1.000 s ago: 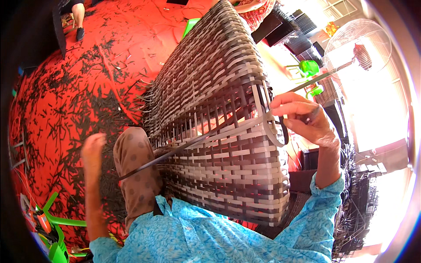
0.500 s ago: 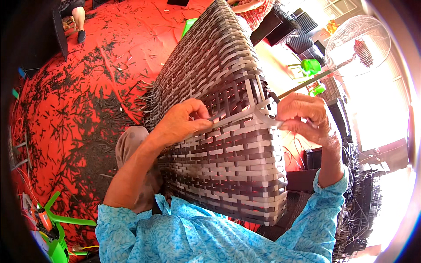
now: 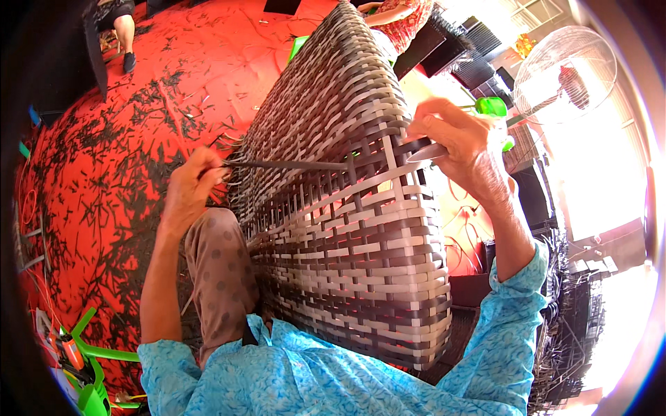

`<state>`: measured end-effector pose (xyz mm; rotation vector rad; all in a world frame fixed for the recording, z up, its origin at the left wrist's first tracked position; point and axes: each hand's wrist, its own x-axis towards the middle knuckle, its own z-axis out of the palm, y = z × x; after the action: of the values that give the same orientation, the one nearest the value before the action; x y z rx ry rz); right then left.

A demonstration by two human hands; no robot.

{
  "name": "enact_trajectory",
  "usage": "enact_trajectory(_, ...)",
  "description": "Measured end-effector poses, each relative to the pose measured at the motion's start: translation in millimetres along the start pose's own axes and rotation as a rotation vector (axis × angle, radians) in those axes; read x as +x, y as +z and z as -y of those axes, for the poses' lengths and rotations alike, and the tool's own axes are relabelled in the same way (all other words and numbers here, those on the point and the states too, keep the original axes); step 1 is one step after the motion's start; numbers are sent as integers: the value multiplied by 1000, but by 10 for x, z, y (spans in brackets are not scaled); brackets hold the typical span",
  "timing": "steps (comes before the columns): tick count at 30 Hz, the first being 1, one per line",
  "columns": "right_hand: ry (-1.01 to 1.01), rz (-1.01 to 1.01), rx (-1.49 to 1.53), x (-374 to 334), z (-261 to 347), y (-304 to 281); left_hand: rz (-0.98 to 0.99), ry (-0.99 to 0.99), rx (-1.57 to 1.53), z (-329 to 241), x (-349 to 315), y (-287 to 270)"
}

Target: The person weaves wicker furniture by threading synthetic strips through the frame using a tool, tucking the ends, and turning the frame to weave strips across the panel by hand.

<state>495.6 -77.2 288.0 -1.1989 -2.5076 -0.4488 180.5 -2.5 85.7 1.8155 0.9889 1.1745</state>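
A large boxy woven wicker piece (image 3: 354,267) in grey and brown flat strips stands tilted in front of me. Near its upper right corner, part of the weave is still an open lattice. My left hand (image 3: 189,187) is out to the left, fingers pinched on the end of a dark flat weaving strip (image 3: 284,165) that runs taut from the lattice. Beside the corner, my right hand (image 3: 459,142) is closed with its fingers bent, on a looped pale grey strip (image 3: 427,153) coming off the edge. Its fingertips partly hide the grip.
Dark strip scraps (image 3: 152,236) litter the red floor covering (image 3: 208,48). A standing fan (image 3: 572,80) and a green chair (image 3: 491,107) are at the right. Green chair legs (image 3: 104,353) show lower left. A person in a red patterned top (image 3: 402,24) works behind the wicker piece.
My left hand has moved left from the weave, drawing the dark strip out straight. My right hand has risen slightly at the corner. The wicker piece has barely shifted.
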Motion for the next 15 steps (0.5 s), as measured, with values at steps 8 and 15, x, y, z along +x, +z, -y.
enact_trajectory(8, 391, 87, 473, -117, -331, 51, -235, 4, 130, 137, -17, -61)
enact_trajectory(15, 462, 110, 667, -304, -426, 153, -68, -168, 105, 456, 17, 252)
